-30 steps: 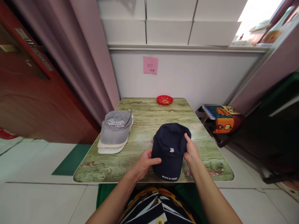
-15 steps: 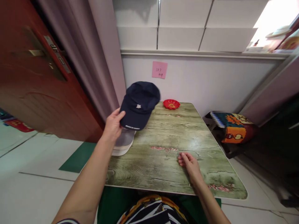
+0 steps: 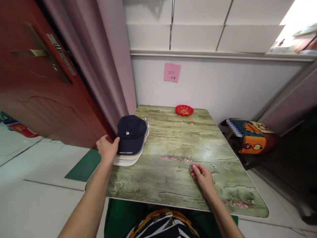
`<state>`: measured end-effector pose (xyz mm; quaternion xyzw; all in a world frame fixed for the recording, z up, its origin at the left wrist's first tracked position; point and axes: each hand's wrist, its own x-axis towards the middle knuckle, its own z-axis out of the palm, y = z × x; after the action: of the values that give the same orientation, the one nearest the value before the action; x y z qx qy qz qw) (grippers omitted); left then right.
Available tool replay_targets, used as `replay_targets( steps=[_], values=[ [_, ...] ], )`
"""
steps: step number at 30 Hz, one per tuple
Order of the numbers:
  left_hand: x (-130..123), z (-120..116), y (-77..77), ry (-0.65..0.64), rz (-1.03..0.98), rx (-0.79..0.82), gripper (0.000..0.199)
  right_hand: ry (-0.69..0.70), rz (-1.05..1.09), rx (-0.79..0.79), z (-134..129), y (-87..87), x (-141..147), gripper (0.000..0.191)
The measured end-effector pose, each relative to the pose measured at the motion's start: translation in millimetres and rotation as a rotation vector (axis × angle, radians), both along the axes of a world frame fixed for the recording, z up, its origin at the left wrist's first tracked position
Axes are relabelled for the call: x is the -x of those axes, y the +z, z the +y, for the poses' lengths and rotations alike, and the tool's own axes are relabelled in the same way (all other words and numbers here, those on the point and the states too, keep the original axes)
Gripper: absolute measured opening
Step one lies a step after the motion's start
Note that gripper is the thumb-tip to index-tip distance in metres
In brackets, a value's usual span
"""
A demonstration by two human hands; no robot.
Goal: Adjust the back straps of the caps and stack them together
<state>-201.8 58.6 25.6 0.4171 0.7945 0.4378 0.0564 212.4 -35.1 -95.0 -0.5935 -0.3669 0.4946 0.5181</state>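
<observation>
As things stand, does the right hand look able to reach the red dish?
Probably yes: nothing stands on the table between the right hand and the red dish, and the stacked caps lie off to the left. The dish sits near the far edge, so it may take a stretch.

Location: apparently a home.
From my remote feed I identify a panelled door [image 3: 49, 109], mauve curtain [image 3: 109, 66], tiled floor [image 3: 37, 211] and wood-patterned table [image 3: 168, 142].
</observation>
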Motion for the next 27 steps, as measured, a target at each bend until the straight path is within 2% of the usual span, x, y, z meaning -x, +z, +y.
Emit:
replay_targets(
  steps=[1,3,5,7,10,14,20,27],
  values=[
    [-11,1,4.9,0.022,0.154,-0.018,0.061,0.000,-0.008,-0.002,0,-0.3,0,0.050],
    [-38,5,12.7,-0.118,0.349,-0.047,0.068,-0.002,-0.024,-0.002,0,0.1,1,0.051],
    [-61,9,14.9,-0.271,0.502,0.022,0.072,-0.011,-0.040,-0.004,0,1.4,2,0.052],
    [-74,14,10.9,-0.368,0.603,0.140,0.074,-0.012,-0.059,-0.010,-1,2.9,2,0.052],
    [-72,18,-1.7,-0.409,0.665,0.263,0.074,0.010,-0.107,-0.040,-5,4.2,1,0.049],
    [-59,18,-12.6,-0.393,0.680,0.268,0.069,0.024,-0.242,-0.074,-10,5.3,1,0.049],
    [-61,14,-9.7,-0.343,0.674,0.308,0.070,0.027,-0.644,-0.169,-17,14.4,10,0.037],
    [-60,17,-8.7,-0.345,0.695,0.319,0.069,0.058,-0.728,-0.181,-15,19.8,14,0.032]
  ],
)
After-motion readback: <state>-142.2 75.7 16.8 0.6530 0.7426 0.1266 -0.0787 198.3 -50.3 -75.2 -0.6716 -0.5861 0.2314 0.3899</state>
